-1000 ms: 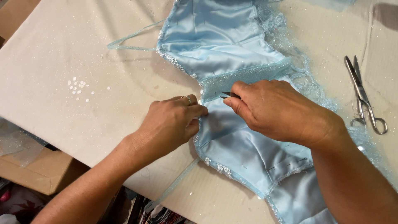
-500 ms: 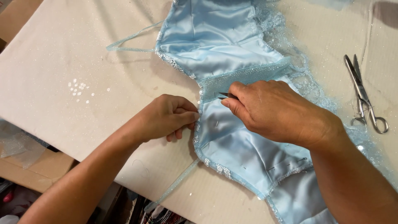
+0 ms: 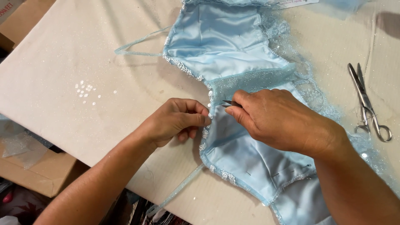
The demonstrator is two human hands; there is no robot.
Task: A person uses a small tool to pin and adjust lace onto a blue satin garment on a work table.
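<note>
Obs., head view. Landmark: pale blue garment point(image 3: 221, 41), satin lining up, lying flat on the counter point(image 3: 83, 50) and running from the far edge down to the near right corner.

Left hand point(image 3: 177, 121): at the garment's left border, about mid-length. Grip closed, thumb and fingers pinched together on the beaded edge point(image 3: 204, 137), holding it taut.

Right hand point(image 3: 279, 121): resting on the garment just right of the left hand. Grip clamped on a small pointed metal tool point(image 3: 228, 103); only the dark tips showed past the fingers, aimed at the pinched spot. Could not tell whether it was a snip or tweezers.

Step in hand, as judged: fine work on the trim or stitching at the waist seam, tool tips at the edge but contact not confirmed.

Next move would call for: steady tension from the left pinch, tips kept shallow so the satin is not nicked, small controlled motion only.

Surface: counter covered in beige cloth dusted with glitter. Loose white sequins point(image 3: 86, 91) well left of the garment. Thin blue strap point(image 3: 139, 43) trailing from its upper left. Steel scissors point(image 3: 368, 104) just right of its lace border, untouched. Cardboard box point(image 3: 37, 171) below the counter, down-left of the garment. Room otherwise out of view.
</note>
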